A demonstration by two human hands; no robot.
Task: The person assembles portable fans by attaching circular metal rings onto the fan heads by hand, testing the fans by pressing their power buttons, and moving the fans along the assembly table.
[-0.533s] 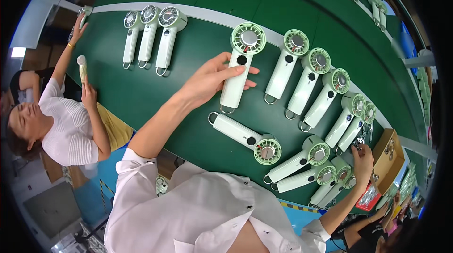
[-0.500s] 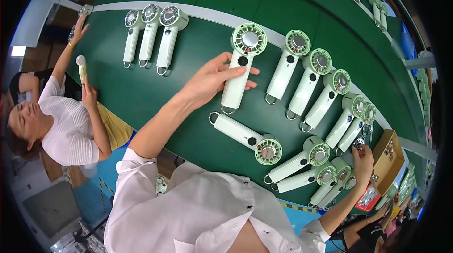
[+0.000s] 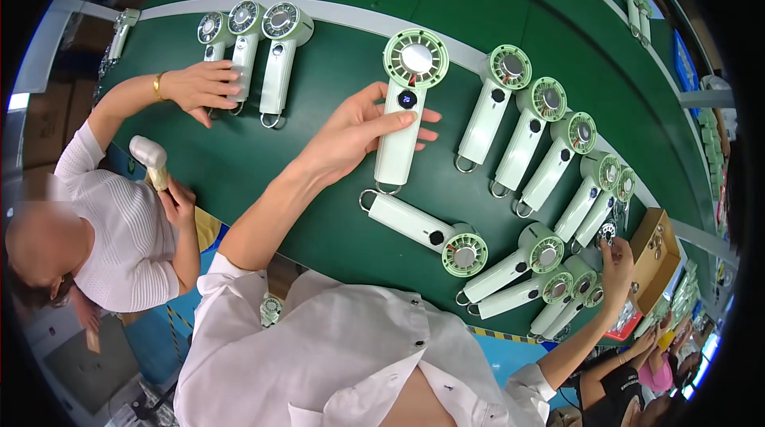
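My left hand is closed around the handle of a white-and-green handheld fan, thumb just below its small lit display. The fan's round head, with a silver centre and open green ring, points away from me. At the right, my right hand pinches a small round black-and-silver part by its edge, beside the cardboard box. Below the held fan lies another handheld fan, its head toward the right. Several more fans run in a slanted row to the right.
A cardboard box with small metal parts stands at the right table edge, near a red tray. More fans lie close to my right forearm. At the left, a co-worker's hand reaches over three fans with covered heads.
The held fan's display has lit up. The round part now shows more clearly in my right hand. The co-worker's hand has come from the far left onto the three fans.
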